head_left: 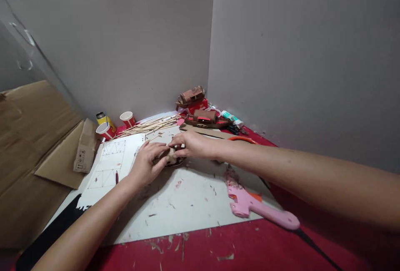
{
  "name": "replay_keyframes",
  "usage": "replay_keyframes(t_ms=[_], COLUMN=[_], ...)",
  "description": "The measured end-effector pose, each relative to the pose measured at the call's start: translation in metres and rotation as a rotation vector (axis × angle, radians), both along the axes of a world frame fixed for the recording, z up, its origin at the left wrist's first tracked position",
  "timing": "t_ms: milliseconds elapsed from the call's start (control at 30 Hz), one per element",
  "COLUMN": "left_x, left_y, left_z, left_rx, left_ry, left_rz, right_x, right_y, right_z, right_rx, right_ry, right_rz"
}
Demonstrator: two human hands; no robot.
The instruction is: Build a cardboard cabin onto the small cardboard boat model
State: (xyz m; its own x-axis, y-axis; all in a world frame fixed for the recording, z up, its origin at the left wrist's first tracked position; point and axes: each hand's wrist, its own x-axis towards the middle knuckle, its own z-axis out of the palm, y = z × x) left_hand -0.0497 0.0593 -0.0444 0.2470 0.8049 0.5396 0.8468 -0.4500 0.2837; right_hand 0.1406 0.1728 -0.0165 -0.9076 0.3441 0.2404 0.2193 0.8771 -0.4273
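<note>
Both hands meet over a small brown model piece [171, 160] low above the white sheet; it has a tan top and a dark curved lower edge. My left hand [149, 160] grips its left side, thumb in front and fingers behind. From the right, my right hand [192, 144] is closed on it, thumb and fingers bent inward. The fingers hide most of the piece, so its full shape cannot be made out. A pink glue gun [253, 206] lies to the right, below my right forearm.
Two brown model boats [206, 117] stand at the back. Thin wooden sticks [153, 125], paper cups [127, 117] and a yellow bottle [101, 117] are behind my left hand. A drawing sheet [109, 158] with a pencil [116, 177] and cardboard [31, 158] lie left. Scraps dot the red table [200, 250].
</note>
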Motion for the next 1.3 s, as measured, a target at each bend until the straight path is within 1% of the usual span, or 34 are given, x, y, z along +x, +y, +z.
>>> replay_keyframes(t_ms=[200,333,733,1100,1300], left_x=[-0.003,-0.005,-0.004,-0.005,-0.007], left_y=[0.007,0.011,0.013,0.014,0.014], left_z=[-0.008,-0.011,-0.011,-0.012,-0.014], left_rx=[-0.016,0.029,0.053,0.065,0.087], left_ry=[0.009,0.043,0.096,0.129,0.139], left_rz=[-0.024,-0.049,-0.044,-0.061,-0.074], right_x=[0.001,0.001,0.007,0.005,0.003], right_y=[0.006,0.009,0.007,0.005,0.006], right_z=[-0.011,-0.015,-0.012,-0.011,-0.017], right_rx=[-0.049,-0.09,-0.157,-0.144,-0.141], right_ry=[-0.003,-0.005,-0.014,-0.017,-0.02], right_rz=[-0.001,-0.013,-0.036,-0.036,-0.028])
